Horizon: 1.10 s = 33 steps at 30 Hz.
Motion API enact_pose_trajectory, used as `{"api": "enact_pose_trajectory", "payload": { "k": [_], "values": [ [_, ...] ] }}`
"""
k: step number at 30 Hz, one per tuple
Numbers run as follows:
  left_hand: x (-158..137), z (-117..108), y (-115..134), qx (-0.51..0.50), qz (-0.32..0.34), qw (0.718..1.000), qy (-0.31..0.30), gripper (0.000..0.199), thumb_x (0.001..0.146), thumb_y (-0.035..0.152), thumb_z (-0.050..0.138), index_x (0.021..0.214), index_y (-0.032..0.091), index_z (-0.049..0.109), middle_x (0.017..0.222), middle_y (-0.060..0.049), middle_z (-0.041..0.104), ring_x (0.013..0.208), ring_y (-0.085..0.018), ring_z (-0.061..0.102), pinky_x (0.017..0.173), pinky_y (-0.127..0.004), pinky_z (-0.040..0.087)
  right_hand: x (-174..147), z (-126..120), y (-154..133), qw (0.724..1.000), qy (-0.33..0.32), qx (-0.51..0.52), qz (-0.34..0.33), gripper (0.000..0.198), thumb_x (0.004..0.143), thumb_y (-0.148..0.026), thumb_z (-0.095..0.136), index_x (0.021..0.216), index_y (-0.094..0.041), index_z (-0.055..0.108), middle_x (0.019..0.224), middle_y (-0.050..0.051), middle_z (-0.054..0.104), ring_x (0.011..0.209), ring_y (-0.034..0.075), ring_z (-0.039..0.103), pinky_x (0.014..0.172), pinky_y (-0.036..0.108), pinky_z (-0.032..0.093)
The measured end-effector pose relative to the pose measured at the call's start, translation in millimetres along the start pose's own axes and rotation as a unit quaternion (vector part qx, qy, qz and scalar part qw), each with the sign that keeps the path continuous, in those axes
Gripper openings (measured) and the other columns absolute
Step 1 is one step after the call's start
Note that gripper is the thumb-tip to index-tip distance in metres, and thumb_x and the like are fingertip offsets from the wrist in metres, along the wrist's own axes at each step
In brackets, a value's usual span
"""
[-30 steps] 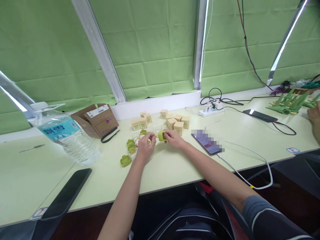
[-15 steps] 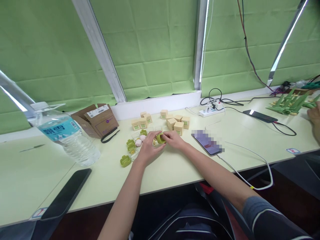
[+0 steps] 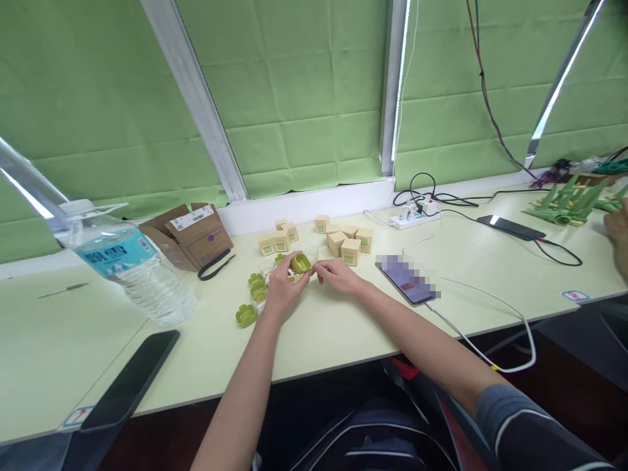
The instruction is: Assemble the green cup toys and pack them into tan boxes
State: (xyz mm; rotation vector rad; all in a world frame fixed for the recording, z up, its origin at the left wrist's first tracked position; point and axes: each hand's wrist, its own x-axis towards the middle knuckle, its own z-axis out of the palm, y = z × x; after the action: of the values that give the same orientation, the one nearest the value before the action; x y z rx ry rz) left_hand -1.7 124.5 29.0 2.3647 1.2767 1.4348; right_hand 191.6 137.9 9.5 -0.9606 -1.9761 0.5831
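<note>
My left hand [image 3: 284, 288] is closed around a small olive-green plastic cup [image 3: 301, 263], its hollow side facing up towards me. Just right of the cup, my right hand [image 3: 338, 276] has thumb and forefinger pinched together, their tips close to its edge. Whether anything small sits in that pinch is hidden. On the table left of my left hand lie more green flower-shaped cups [image 3: 246, 315], with clear plastic pieces among them, partly covered by the hand. Small beige boxes [image 3: 350, 252] with green labels stand behind my hands in two groups.
To the left are a large water bottle [image 3: 142, 268], an open cardboard box [image 3: 191, 239] and a black phone [image 3: 131, 379]. On the right lie a charging phone [image 3: 407, 280], a power strip [image 3: 416, 219], another phone [image 3: 510, 227] and green plastic parts [image 3: 562, 203] beside another person's hand [image 3: 617, 229].
The green cup has shifted left and slightly up in my left hand, and its hollow shows more. My right fingertips, formerly at the cup's inside, are now at its right edge.
</note>
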Motion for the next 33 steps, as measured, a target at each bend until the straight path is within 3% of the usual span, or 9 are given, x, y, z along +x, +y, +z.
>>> {"api": "enact_pose_trajectory", "payload": {
  "k": [8, 15, 22, 28, 33],
  "values": [
    [3, -1, -1, 0.007, -0.088, 0.993, 0.08, 0.046, 0.085, 0.048, 0.069, 0.121, 0.021, 0.059, 0.083, 0.001, 0.07, 0.067, -0.016, 0.063, 0.068, -0.029, 0.048, -1, 8, -4, 0.999, -0.043, -0.023, -0.02, 0.019, 0.094, -0.024, 0.059, 0.094, -0.018, 0.078, 0.077, 0.001, 0.073, 0.061, 0.01, 0.055, 0.064, 0.022, 0.04],
    [3, 0, -1, 0.009, -0.114, 0.99, 0.081, 0.048, 0.084, 0.049, 0.068, 0.122, 0.021, 0.059, 0.08, 0.002, 0.068, 0.066, -0.015, 0.062, 0.067, -0.027, 0.049, -6, 14, -13, 0.991, -0.115, -0.045, -0.053, 0.032, 0.092, -0.025, 0.065, 0.123, -0.024, 0.072, 0.087, 0.001, 0.074, 0.061, 0.01, 0.056, 0.068, 0.022, 0.042],
    [3, -2, 2, 0.015, -0.113, 0.99, 0.083, 0.047, 0.083, 0.049, 0.068, 0.121, 0.021, 0.06, 0.077, 0.002, 0.066, 0.065, -0.016, 0.061, 0.068, -0.028, 0.049, -8, 24, -23, 0.973, -0.164, -0.122, -0.111, 0.028, 0.094, -0.027, 0.063, 0.121, -0.022, 0.068, 0.086, 0.002, 0.075, 0.072, 0.015, 0.064, 0.07, 0.025, 0.042],
    [3, -1, 2, 0.02, -0.111, 0.99, 0.079, 0.047, 0.083, 0.048, 0.069, 0.121, 0.021, 0.06, 0.078, 0.001, 0.067, 0.066, -0.016, 0.061, 0.068, -0.028, 0.05, -9, 30, -32, 0.958, -0.189, -0.193, -0.096, 0.022, 0.094, -0.038, 0.064, 0.104, -0.019, 0.061, 0.081, 0.001, 0.074, 0.07, 0.017, 0.066, 0.059, 0.026, 0.034],
    [2, 0, 1, 0.026, -0.103, 0.991, 0.079, 0.045, 0.084, 0.045, 0.069, 0.12, 0.021, 0.06, 0.08, 0.0, 0.068, 0.068, -0.017, 0.062, 0.07, -0.029, 0.05, -10, 34, -33, 0.953, -0.175, -0.236, -0.071, 0.031, 0.096, -0.043, 0.06, 0.114, -0.018, 0.054, 0.082, 0.003, 0.075, 0.069, 0.02, 0.069, 0.058, 0.027, 0.035]
  ]
}}
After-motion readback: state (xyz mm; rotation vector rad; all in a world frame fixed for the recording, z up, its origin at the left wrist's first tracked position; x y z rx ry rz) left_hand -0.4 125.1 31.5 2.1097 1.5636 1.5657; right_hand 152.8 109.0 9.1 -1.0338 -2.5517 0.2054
